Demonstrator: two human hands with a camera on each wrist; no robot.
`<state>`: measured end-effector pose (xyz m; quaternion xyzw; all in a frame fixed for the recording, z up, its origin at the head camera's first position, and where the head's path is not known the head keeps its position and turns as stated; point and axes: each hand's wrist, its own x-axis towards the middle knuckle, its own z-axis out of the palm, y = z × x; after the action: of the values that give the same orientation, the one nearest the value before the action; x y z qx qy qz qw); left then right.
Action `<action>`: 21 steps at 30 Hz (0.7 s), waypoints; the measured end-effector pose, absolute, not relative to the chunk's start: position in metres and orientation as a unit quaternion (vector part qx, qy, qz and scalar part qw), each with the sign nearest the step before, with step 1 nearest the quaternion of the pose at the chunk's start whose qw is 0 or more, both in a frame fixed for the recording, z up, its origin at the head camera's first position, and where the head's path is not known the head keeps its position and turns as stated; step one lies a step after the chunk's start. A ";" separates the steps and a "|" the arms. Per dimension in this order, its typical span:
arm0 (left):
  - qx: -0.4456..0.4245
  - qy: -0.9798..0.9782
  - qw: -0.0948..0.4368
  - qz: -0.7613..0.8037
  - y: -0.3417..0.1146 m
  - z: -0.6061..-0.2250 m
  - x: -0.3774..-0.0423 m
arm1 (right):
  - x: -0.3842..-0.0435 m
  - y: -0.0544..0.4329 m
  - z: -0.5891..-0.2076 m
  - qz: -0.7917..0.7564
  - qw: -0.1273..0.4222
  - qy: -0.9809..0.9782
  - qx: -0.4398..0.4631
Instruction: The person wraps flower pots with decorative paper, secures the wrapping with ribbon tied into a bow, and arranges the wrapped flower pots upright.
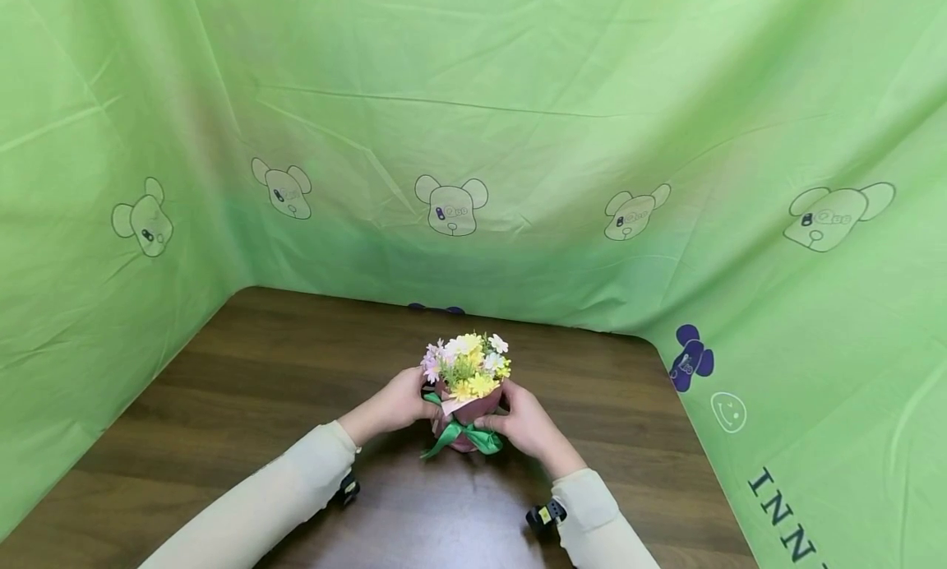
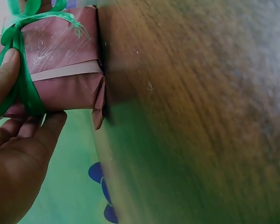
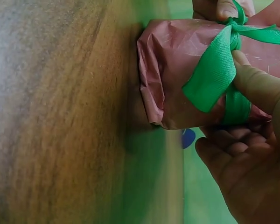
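Note:
A wrapped flower pot (image 1: 478, 406) stands upright on the table, with yellow, white and pink flowers (image 1: 466, 363) on top. Dusty-pink paper covers it, creased at the base, and a green ribbon (image 3: 210, 74) is tied around its middle. From the left, my left hand (image 1: 399, 400) grips the pot, thumb on the ribbon in the left wrist view. My right hand (image 1: 528, 425) holds the opposite side, its thumb beside the ribbon's knot in the right wrist view. The fingers behind the pot are partly hidden.
The brown wooden table (image 1: 296, 363) surrounds the pot. Green cloth (image 1: 459, 125) with bear-head drawings hangs along its back and both sides. Black wrist devices (image 1: 546, 515) sit under both pale sleeves.

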<state>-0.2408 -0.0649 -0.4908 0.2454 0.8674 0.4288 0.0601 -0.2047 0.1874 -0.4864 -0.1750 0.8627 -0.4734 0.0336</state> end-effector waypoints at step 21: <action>0.266 0.846 0.100 0.451 -0.066 -0.490 -0.242 | -0.207 0.192 -0.486 -0.472 0.049 0.860 -0.190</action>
<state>-0.2419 -0.0661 -0.4897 0.2662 0.8460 0.4510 0.1003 -0.2074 0.1924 -0.4857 -0.1901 0.8595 -0.4719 0.0494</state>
